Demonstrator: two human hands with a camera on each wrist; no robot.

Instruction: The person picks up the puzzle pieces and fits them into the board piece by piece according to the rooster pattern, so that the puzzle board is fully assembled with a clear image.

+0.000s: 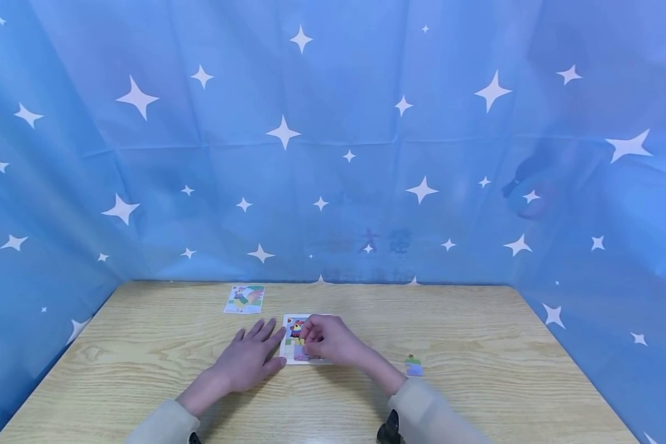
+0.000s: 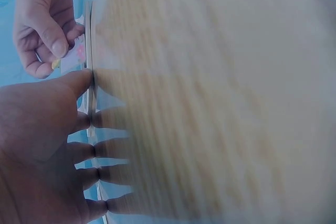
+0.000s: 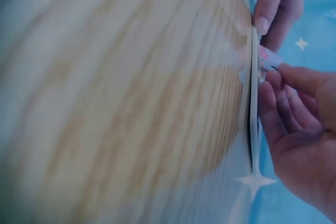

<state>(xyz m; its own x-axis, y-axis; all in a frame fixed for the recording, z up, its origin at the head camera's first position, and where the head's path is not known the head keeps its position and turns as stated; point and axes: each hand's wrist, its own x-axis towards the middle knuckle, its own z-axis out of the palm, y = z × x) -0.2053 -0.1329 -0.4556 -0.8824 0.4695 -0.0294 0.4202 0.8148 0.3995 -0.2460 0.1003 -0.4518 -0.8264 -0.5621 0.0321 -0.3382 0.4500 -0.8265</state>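
A white-bordered puzzle board (image 1: 311, 362) lies on the table, with a colourful rooster picture (image 1: 296, 328) partly showing in it. My right hand (image 1: 330, 340) is over the board and hides its right part. Between thumb and fingers it pinches a puzzle piece (image 3: 269, 56), pale purple with pink flowers, tilted up from the board in the right wrist view. My left hand (image 1: 246, 359) rests on the table with fingers spread, its thumb and index fingertip at the board's left edge.
A picture card (image 1: 244, 300) with a similar bird lies behind my left hand. One loose puzzle piece (image 1: 414, 367), green and purple, is on the wooden table (image 1: 494, 370) right of my right forearm. A blue starry curtain (image 1: 344, 123) surrounds the back and sides.
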